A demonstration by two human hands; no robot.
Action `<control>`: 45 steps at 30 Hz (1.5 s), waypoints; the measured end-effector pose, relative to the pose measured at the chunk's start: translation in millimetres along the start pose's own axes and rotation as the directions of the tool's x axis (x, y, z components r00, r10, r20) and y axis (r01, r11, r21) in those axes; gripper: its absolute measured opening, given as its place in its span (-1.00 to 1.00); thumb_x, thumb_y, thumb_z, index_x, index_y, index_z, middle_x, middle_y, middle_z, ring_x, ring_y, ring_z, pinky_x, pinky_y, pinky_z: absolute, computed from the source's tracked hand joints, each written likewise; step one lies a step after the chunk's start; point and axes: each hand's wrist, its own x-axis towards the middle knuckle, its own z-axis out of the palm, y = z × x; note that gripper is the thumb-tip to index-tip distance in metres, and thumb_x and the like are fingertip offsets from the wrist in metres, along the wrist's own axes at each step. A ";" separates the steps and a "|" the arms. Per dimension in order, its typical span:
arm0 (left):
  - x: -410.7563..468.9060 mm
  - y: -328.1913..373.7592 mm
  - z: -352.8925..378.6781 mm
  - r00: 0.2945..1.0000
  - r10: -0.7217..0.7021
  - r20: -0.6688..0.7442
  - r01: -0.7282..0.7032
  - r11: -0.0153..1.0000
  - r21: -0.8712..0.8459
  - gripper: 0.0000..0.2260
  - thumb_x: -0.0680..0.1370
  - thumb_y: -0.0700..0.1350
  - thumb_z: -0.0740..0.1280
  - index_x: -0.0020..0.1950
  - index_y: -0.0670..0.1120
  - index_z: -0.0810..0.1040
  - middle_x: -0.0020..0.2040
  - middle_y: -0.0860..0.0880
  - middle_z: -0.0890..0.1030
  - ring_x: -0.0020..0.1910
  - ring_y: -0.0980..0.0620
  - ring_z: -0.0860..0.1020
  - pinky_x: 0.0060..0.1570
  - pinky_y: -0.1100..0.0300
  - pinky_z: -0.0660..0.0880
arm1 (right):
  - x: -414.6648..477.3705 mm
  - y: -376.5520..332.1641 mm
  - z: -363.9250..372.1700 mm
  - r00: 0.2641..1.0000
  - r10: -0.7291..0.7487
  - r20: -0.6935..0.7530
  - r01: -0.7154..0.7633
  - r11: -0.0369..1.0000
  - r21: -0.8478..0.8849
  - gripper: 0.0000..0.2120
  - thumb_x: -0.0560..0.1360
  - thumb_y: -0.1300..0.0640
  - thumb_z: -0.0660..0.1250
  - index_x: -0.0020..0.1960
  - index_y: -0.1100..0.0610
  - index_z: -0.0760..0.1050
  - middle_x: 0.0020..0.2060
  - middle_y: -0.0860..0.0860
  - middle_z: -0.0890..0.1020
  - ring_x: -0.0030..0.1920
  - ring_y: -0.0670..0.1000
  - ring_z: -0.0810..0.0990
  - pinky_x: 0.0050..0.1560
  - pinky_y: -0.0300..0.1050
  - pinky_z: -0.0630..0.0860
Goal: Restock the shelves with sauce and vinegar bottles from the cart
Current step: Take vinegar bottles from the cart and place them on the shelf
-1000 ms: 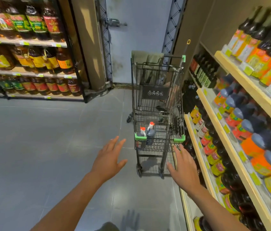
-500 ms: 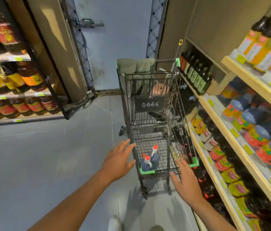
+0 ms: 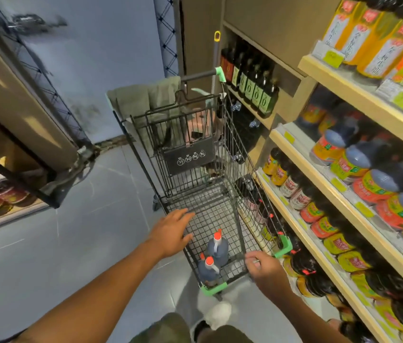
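1. Two red-capped bottles (image 3: 217, 248) stand close together in the near corner of the cart (image 3: 214, 290).
2. The left hand (image 3: 173, 231) hovers released above the left rim. The right hand (image 3: 267, 271) is curled at the near rim; whether it is grasping the rim I cannot tell.
3. Lifting one bottle could topple its neighbour, and tugging the rim could roll the cart into the shelves (image 3: 339, 185).

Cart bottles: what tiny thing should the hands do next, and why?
Probably lower the left hand onto the taller bottle and grip its neck. That hand is open and hovers over the cart right beside that bottle, while the right hand curls on the near rim. The nearer bottle can wait.
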 end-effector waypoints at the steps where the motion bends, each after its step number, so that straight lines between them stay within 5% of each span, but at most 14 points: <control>1: 10.9 -3.6 -2.1 1.000 0.011 0.014 -0.011 1.000 0.000 -0.38 0.65 0.12 0.28 0.65 0.05 0.12 0.66 -0.06 0.14 0.62 -0.11 0.14 0.57 -0.09 0.21 | 13.0 1.7 2.5 0.999 -0.038 -0.013 0.037 0.998 -0.051 -0.82 0.43 0.32 0.48 -0.23 0.09 0.56 -0.30 0.01 0.61 -0.37 -0.02 0.58 -0.42 -0.15 0.57; 4: 44.3 -11.3 -11.2 0.997 0.043 0.059 -0.044 0.999 0.005 -0.40 0.64 0.11 0.29 0.63 0.06 0.16 0.65 -0.05 0.17 0.61 -0.11 0.18 0.53 -0.09 0.27 | 37.0 -10.0 9.2 0.994 0.106 0.038 -0.106 0.994 -0.025 -0.66 0.60 0.15 0.32 -0.33 -0.03 0.36 -0.41 -0.09 0.50 -0.40 -0.13 0.50 -0.39 -0.22 0.44; 6: 65.4 -15.0 -16.5 0.993 0.071 0.091 -0.072 0.997 0.007 -0.40 0.63 0.10 0.31 0.63 0.07 0.17 0.65 -0.04 0.17 0.60 -0.11 0.20 0.53 -0.10 0.28 | 44.2 -16.8 15.3 0.994 0.104 -0.027 -0.105 0.993 -0.049 -0.75 0.62 0.02 0.22 -0.23 -0.03 0.48 -0.35 -0.09 0.57 -0.33 -0.17 0.55 -0.30 -0.20 0.48; 12: 133.6 -36.0 -27.7 0.956 0.200 0.215 -0.208 0.978 0.014 -0.41 0.64 0.08 0.30 0.63 0.04 0.18 0.64 -0.03 0.18 0.57 -0.13 0.25 0.52 -0.11 0.29 | 75.4 -24.3 45.5 0.958 0.282 0.044 -0.285 0.955 0.080 -0.82 0.49 -0.14 0.18 -0.19 -0.13 0.50 -0.18 -0.02 0.67 -0.14 0.06 0.66 -0.10 0.01 0.60; 15: 165.6 -52.6 -31.0 0.918 0.280 0.281 -0.291 0.957 -0.004 -0.43 0.65 0.08 0.30 0.62 0.06 0.20 0.65 -0.02 0.17 0.58 -0.10 0.25 0.53 -0.09 0.28 | 84.0 -47.8 54.2 0.919 0.394 0.032 -0.393 0.902 0.176 -0.66 0.33 -0.27 0.11 -0.17 -0.13 0.57 -0.19 -0.04 0.67 -0.16 0.01 0.62 -0.07 -0.01 0.59; 20: 216.5 -80.3 -28.2 0.850 0.358 0.385 -0.401 0.916 0.033 -0.44 0.66 0.05 0.28 0.63 0.03 0.20 0.64 -0.01 0.18 0.57 -0.11 0.27 0.51 0.00 0.26 | 106.6 -82.7 73.4 0.795 0.605 -0.032 -0.573 0.768 0.288 -0.86 0.51 0.05 0.35 0.03 0.05 0.60 -0.08 -0.02 0.67 -0.18 -0.04 0.60 -0.20 -0.13 0.53; 22: 228.1 -91.9 -23.8 0.830 0.376 0.413 -0.428 0.903 0.038 -0.46 0.66 0.03 0.30 0.61 0.08 0.21 0.63 0.02 0.20 0.54 -0.09 0.31 0.49 -0.02 0.28 | 117.2 -92.3 82.6 0.736 0.676 -0.045 -0.614 0.693 0.377 -0.82 0.54 0.03 0.40 0.10 0.05 0.57 -0.09 -0.06 0.63 -0.23 -0.10 0.59 -0.31 -0.23 0.47; 27: 249.5 -126.6 -0.9 0.796 0.369 0.480 -0.435 0.900 0.029 -0.48 0.65 0.01 0.32 0.59 0.13 0.25 0.58 0.04 0.28 0.40 -0.06 0.46 0.40 -0.01 0.40 | 149.2 -96.1 112.1 0.663 0.744 -0.084 -0.619 0.608 0.497 -0.70 0.50 0.10 0.47 0.17 0.00 0.46 -0.01 -0.07 0.51 -0.09 -0.03 0.55 -0.11 -0.12 0.53; 31: 260.2 -144.4 20.2 0.782 0.355 0.512 -0.378 0.924 -0.063 -0.51 0.66 -0.01 0.29 0.59 0.05 0.30 0.56 -0.01 0.31 0.48 -0.09 0.37 0.38 0.04 0.37 | 169.9 -84.6 131.2 0.603 0.782 -0.159 -0.614 0.582 0.533 -0.78 0.49 -0.07 0.44 0.02 -0.09 0.42 -0.02 -0.03 0.59 -0.06 0.03 0.58 -0.06 0.00 0.58; 34: 267.8 -152.0 35.1 0.785 0.311 0.536 -0.259 0.950 -0.173 -0.57 0.67 0.04 0.27 0.54 0.08 0.35 0.53 -0.01 0.37 0.43 -0.08 0.43 0.39 0.02 0.41 | 182.7 -78.9 137.2 0.591 0.789 -0.169 -0.576 0.560 0.595 -0.82 0.50 -0.08 0.45 -0.02 -0.12 0.46 -0.07 -0.06 0.62 -0.12 -0.03 0.62 -0.14 0.00 0.63; 37: 272.4 -151.4 41.9 0.765 0.253 0.592 -0.125 0.960 -0.249 -0.64 0.69 0.13 0.21 0.47 0.10 0.43 0.45 -0.02 0.49 0.29 -0.04 0.52 0.30 0.04 0.47 | 190.3 -70.1 128.5 0.581 0.788 -0.204 -0.501 0.543 0.674 -0.89 0.54 0.00 0.43 0.00 -0.05 0.52 -0.23 -0.11 0.62 -0.23 -0.06 0.61 -0.25 -0.30 0.55; 39: 274.0 -148.0 41.5 0.745 0.243 0.621 -0.059 0.952 -0.301 -0.63 0.69 0.17 0.16 0.45 0.09 0.46 0.42 -0.02 0.52 0.31 -0.02 0.51 0.31 0.04 0.46 | 192.1 -58.2 117.7 0.565 0.791 -0.235 -0.501 0.554 0.665 -0.85 0.57 -0.02 0.41 0.04 0.04 0.56 -0.23 -0.05 0.65 -0.18 0.03 0.65 -0.18 -0.21 0.53; 42: 275.9 -138.5 35.3 0.721 0.249 0.646 -0.003 0.934 -0.358 -0.54 0.69 0.24 0.09 0.51 0.06 0.42 0.45 0.05 0.48 0.38 0.03 0.45 0.30 0.10 0.39 | 197.0 -52.8 96.7 0.654 0.717 -0.241 -0.429 0.614 0.662 -0.89 0.58 0.01 0.42 -0.03 0.05 0.60 -0.29 0.05 0.68 -0.28 -0.01 0.65 -0.12 0.10 0.63; 45: 279.5 -125.2 29.1 0.707 0.280 0.650 0.005 0.916 -0.401 -0.47 0.69 0.29 -0.01 0.52 0.06 0.43 0.48 0.07 0.47 0.45 0.05 0.40 0.31 0.14 0.30 | 207.9 -74.8 59.8 0.778 0.585 -0.227 -0.318 0.679 0.661 -0.92 0.57 0.08 0.42 -0.10 0.02 0.61 -0.35 0.04 0.63 -0.34 -0.10 0.59 -0.13 0.01 0.57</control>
